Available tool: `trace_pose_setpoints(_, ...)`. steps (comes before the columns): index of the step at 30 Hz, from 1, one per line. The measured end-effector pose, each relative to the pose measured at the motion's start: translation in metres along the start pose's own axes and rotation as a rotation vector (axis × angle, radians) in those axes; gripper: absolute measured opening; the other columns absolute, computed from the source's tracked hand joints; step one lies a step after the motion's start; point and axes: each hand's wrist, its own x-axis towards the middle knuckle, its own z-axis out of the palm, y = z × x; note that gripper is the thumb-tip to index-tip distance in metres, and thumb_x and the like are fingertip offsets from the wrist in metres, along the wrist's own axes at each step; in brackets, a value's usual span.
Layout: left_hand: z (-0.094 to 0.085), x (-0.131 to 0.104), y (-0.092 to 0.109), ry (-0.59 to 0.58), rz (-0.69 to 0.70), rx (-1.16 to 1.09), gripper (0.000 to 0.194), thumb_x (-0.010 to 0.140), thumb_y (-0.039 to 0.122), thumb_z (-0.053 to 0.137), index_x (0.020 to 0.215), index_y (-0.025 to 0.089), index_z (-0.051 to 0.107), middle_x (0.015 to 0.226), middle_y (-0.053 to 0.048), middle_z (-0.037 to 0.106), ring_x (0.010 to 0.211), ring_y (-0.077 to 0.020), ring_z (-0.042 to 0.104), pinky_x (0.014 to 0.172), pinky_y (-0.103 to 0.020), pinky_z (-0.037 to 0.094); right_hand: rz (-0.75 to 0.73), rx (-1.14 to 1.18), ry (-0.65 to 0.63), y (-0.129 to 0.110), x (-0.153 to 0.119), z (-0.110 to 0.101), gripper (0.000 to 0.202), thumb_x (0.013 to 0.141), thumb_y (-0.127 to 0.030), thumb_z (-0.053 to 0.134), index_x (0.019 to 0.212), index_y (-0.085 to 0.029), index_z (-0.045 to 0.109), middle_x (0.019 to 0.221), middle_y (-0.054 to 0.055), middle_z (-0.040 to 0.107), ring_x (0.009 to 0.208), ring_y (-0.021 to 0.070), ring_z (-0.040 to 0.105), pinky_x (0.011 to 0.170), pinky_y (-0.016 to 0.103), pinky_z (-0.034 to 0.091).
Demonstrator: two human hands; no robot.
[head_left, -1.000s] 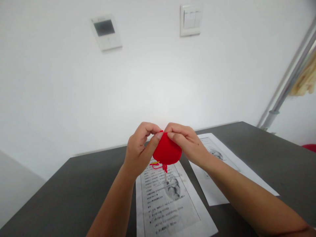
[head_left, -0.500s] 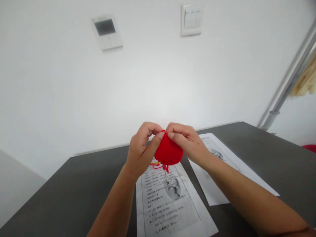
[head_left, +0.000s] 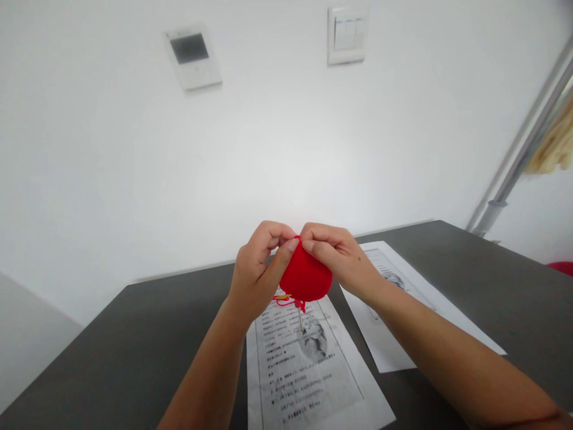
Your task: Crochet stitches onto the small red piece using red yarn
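Note:
A red pouch-like piece [head_left: 306, 276] hangs between my two hands, its wide rounded part down. Thumb and fingers of my left hand [head_left: 264, 263] pinch its narrow top from the left. From the right, my right hand [head_left: 333, 251] grips the same top edge, the fingertips of both hands almost touching. Just below the piece, red cord [head_left: 301, 306] with a small yellow bit [head_left: 282, 297] lies over a printed sheet [head_left: 308, 382]. A thin stick-like item [head_left: 301, 319] points down from the cord onto the sheet's picture.
The dark table [head_left: 156, 334] stands against a white wall. A second printed sheet [head_left: 403, 310] lies partly under my right forearm. On the wall are a panel with a dark screen [head_left: 190, 49] and a switch plate [head_left: 348, 36]. A grey pole [head_left: 532, 143] is at the right.
The top of the red piece has shifted very slightly between my fingertips. Both hands keep their hold in nearly the same place.

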Motion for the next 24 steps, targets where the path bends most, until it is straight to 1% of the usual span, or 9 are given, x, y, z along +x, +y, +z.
trace_pose_setpoints(4,0.0002,0.0012,0.0,-0.004,-0.044,-0.021,0.015,0.093,0.035,0.053,0.089,0.021,0.059,0.07,0.002,0.061,0.055,-0.0103,0.051,0.05,-0.023,0.039,0.024,0.015,0.019,0.0006,0.0005,0.0002,0.022,0.08,-0.015,0.045,0.059,-0.019,0.045,0.056,-0.007,0.04,0.051,0.0079,0.034,0.051,0.023,0.028)
trace_pose_setpoints(7,-0.0017,0.0024,0.0003,-0.012,-0.052,-0.02,0.019,0.094,0.037,0.051,0.088,0.021,0.059,0.067,0.002,0.06,0.054,-0.0103,0.05,0.049,-0.022,0.038,0.03,0.038,0.037,0.0015,0.0005,0.0,0.021,0.08,-0.016,0.045,0.059,-0.02,0.045,0.056,-0.007,0.04,0.051,0.008,0.034,0.051,0.023,0.028)
trace_pose_setpoints(9,-0.0034,0.0029,0.0004,-0.04,-0.049,-0.029,0.019,0.094,0.036,0.05,0.087,0.022,0.06,0.067,0.002,0.06,0.053,-0.0104,0.05,0.048,-0.022,0.037,0.036,0.048,0.046,0.002,0.0003,-0.0003,0.021,0.08,-0.016,0.045,0.059,-0.02,0.045,0.056,-0.007,0.04,0.051,0.0081,0.034,0.051,0.023,0.027)
trace_pose_setpoints(13,-0.0061,0.0028,-0.0005,-0.102,-0.073,-0.056,0.012,0.091,0.032,0.054,0.089,0.021,0.06,0.071,0.001,0.062,0.055,-0.011,0.051,0.048,-0.023,0.038,0.055,0.036,0.057,0.0019,-0.0001,-0.0005,0.02,0.08,-0.018,0.046,0.06,-0.02,0.045,0.055,-0.006,0.041,0.05,0.0085,0.035,0.05,0.023,0.028)
trace_pose_setpoints(16,-0.0069,0.0024,-0.0013,-0.106,-0.091,-0.065,0.008,0.088,0.028,0.058,0.088,0.02,0.059,0.07,0.001,0.061,0.056,-0.0114,0.052,0.05,-0.023,0.04,0.058,0.025,0.051,0.0016,0.0002,-0.0002,0.021,0.081,-0.02,0.047,0.06,-0.019,0.046,0.055,-0.007,0.042,0.051,0.0084,0.036,0.051,0.023,0.029)
trace_pose_setpoints(20,-0.0073,0.0025,-0.0007,-0.098,-0.102,-0.077,0.006,0.088,0.026,0.056,0.086,0.021,0.058,0.066,0.002,0.057,0.056,-0.0109,0.05,0.051,-0.023,0.04,0.05,0.032,0.025,0.0025,0.001,0.0002,0.021,0.084,-0.022,0.049,0.064,-0.019,0.049,0.057,-0.007,0.044,0.051,0.0081,0.037,0.052,0.023,0.03)
trace_pose_setpoints(24,-0.0069,0.0035,0.0004,-0.1,-0.102,-0.091,0.004,0.088,0.024,0.056,0.085,0.021,0.058,0.065,0.003,0.056,0.054,-0.0105,0.049,0.05,-0.022,0.039,0.04,0.028,0.024,0.0043,0.0007,-0.0006,0.021,0.085,-0.022,0.05,0.064,-0.019,0.049,0.057,-0.007,0.043,0.052,0.0082,0.037,0.052,0.023,0.031)
